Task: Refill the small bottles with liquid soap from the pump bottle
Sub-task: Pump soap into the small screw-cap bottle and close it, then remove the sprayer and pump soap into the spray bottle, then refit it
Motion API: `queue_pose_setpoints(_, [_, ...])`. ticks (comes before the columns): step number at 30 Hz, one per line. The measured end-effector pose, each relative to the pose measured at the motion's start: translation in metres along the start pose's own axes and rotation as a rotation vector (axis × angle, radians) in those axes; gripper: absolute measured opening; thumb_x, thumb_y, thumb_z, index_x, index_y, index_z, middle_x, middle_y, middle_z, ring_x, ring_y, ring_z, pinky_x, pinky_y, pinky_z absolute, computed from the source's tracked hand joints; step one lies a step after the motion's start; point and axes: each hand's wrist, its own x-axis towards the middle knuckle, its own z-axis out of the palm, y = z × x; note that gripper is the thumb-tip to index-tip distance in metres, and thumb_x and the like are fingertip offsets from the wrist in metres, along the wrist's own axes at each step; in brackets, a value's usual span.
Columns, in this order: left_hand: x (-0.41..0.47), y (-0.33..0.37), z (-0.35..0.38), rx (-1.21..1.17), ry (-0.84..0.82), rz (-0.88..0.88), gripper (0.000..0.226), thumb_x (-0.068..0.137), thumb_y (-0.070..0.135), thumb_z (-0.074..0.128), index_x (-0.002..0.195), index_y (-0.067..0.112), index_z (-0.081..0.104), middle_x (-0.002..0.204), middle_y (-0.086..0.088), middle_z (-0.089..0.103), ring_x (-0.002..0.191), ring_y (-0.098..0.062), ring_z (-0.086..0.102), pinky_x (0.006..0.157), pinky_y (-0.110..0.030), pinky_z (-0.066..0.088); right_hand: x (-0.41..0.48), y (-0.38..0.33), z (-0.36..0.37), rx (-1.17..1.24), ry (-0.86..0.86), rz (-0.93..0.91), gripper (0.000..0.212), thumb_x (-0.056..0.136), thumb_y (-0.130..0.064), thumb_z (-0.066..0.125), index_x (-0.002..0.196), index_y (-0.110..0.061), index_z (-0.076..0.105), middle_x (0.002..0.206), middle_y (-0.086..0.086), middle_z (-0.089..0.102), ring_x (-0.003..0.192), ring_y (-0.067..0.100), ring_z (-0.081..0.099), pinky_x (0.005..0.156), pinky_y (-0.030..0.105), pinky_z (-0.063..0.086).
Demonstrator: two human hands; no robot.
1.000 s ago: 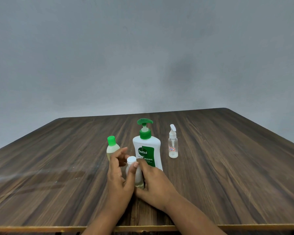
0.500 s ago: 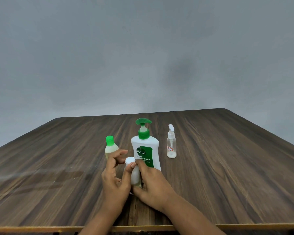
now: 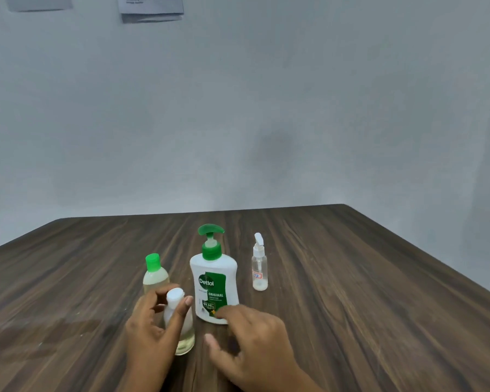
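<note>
Desk (image 3: 351, 278) is showing dark wood grain, smooth, faint sheen. Pump bottle (image 3: 214, 284) is reading glossy white plastic, green plastic head. Spray bottle (image 3: 259, 267) is looking clear, smooth plastic. Wall (image 3: 238, 108) is looking matt.

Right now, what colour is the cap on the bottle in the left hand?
White cap on the bottle the left hand grips; head view shows it best.

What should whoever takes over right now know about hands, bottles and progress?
Left hand grips the white-capped bottle upright, near its neck.
Right hand is open, low beside the pump bottle.
Green-capped bottle and spray bottle stand closed on the table.
Done: no filling that shows.
Left: open each small bottle, pump soap in, recap.
</note>
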Motion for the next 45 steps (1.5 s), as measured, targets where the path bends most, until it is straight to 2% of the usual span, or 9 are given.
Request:
queue_pose_setpoints(5, [0.012,-0.009,-0.001,0.092,0.070,-0.009,0.027,0.067,0.053,0.075,0.085,0.060,0.056,0.089,0.012,0.052,0.080,-0.002,0.055,0.065,-0.007,0.040,0.004,0.033,-0.004,0.076,0.315,0.522,0.032,0.077,-0.036,0.064,0.104,-0.032,0.048,0.091,-0.017,0.050,0.080,0.007,0.052,0.060,0.021,0.045])
queue_pose_setpoints(8, [0.017,-0.014,-0.001,0.168,0.050,-0.008,0.035,0.071,0.032,0.073,0.084,0.059,0.055,0.085,0.011,0.051,0.079,-0.004,0.054,0.063,-0.004,0.038,0.009,0.053,0.010,0.089,0.273,0.813,0.057,0.073,-0.025,0.076,0.120,-0.018,0.044,0.114,-0.006,0.045,0.104,0.017,0.048,0.077,0.028,0.044])
queue_pose_setpoints(11, [0.023,-0.014,0.001,0.212,0.026,-0.006,0.036,0.074,0.019,0.076,0.091,0.045,0.058,0.085,0.010,0.052,0.073,-0.009,0.055,0.062,-0.011,0.040,0.013,0.063,0.014,0.055,0.138,0.954,0.072,0.073,-0.034,0.075,0.132,-0.017,0.037,0.131,-0.002,0.043,0.118,0.017,0.040,0.093,0.030,0.038])
queue_pose_setpoints(14, [0.027,-0.017,-0.001,0.236,0.009,-0.007,0.027,0.075,0.019,0.074,0.095,0.031,0.062,0.086,0.006,0.053,0.075,-0.009,0.055,0.062,-0.020,0.042,0.018,0.066,0.016,0.043,0.042,0.961,0.081,0.073,-0.042,0.074,0.138,-0.021,0.030,0.140,-0.006,0.038,0.127,0.015,0.037,0.101,0.030,0.033])
queue_pose_setpoints(19, [0.029,-0.020,-0.006,0.254,-0.041,0.021,0.017,0.082,0.030,0.065,0.097,0.029,0.058,0.088,0.012,0.057,0.081,-0.006,0.057,0.065,-0.011,0.041,0.023,0.078,0.028,0.229,-0.034,0.943,0.089,0.071,-0.040,0.078,0.142,-0.024,0.027,0.144,-0.007,0.039,0.129,0.015,0.040,0.105,0.038,0.037])
queue_pose_setpoints(25, [0.030,-0.028,-0.007,0.253,-0.071,0.054,0.029,0.086,0.051,0.050,0.103,0.028,0.055,0.088,0.011,0.060,0.079,-0.007,0.060,0.060,-0.020,0.048,0.028,0.085,0.037,0.303,-0.091,0.910,0.063,0.078,-0.034,0.075,0.129,-0.028,0.038,0.131,-0.007,0.053,0.114,0.015,0.053,0.098,0.042,0.044])
queue_pose_setpoints(31, [0.029,-0.031,-0.013,0.251,0.050,0.033,0.043,0.083,0.050,0.042,0.104,0.016,0.058,0.089,-0.002,0.061,0.074,-0.022,0.060,0.061,-0.039,0.051,0.027,0.087,0.037,0.317,-0.015,0.903,0.037,0.085,-0.023,0.069,0.115,-0.027,0.048,0.113,-0.009,0.056,0.098,0.010,0.057,0.092,0.041,0.048])
queue_pose_setpoints(38, [0.037,-0.037,-0.021,0.317,0.256,-0.102,0.026,0.082,0.035,0.056,0.099,0.016,0.060,0.096,0.001,0.058,0.084,-0.022,0.053,0.073,-0.041,0.044,0.023,0.085,0.035,0.329,0.048,0.891,0.021,0.081,-0.020,0.070,0.097,-0.020,0.057,0.096,-0.009,0.052,0.081,0.010,0.057,0.077,0.040,0.053])
queue_pose_setpoints(45, [0.042,-0.046,-0.021,0.326,0.279,-0.151,0.018,0.088,0.018,0.064,0.105,0.012,0.061,0.102,-0.007,0.062,0.090,-0.026,0.055,0.078,-0.039,0.042,0.023,0.069,0.018,0.387,0.207,0.821,0.019,0.079,-0.013,0.069,0.091,-0.016,0.054,0.094,-0.003,0.056,0.077,0.010,0.055,0.059,0.017,0.042])
